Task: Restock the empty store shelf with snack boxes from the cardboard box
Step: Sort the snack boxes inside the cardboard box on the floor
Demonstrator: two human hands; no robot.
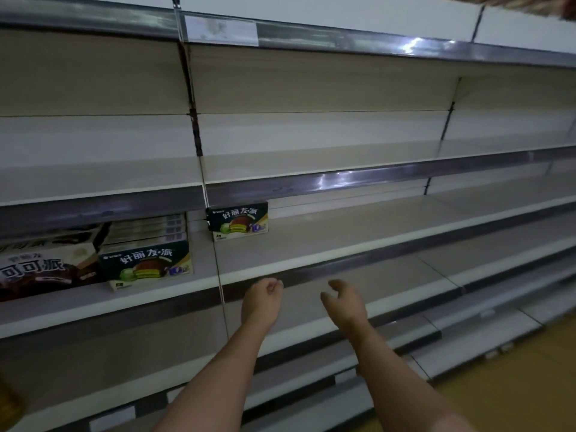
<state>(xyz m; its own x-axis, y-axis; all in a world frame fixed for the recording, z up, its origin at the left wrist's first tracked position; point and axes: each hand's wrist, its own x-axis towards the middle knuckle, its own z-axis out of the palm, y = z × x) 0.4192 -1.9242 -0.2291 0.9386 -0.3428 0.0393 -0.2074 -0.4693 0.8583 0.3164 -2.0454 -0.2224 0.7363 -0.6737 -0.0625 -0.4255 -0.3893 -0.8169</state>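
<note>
Below the green snack box (237, 220) on the shelf (358, 241), left hand (262, 297) and right hand (344, 300) hang loosely curled, grasping nothing.

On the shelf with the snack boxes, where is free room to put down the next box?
The shelf is bare to the right of the lone green snack box, along to the far end. Left of the upright divider it is crowded: a stack of green boxes beside the brown boxes.
</note>
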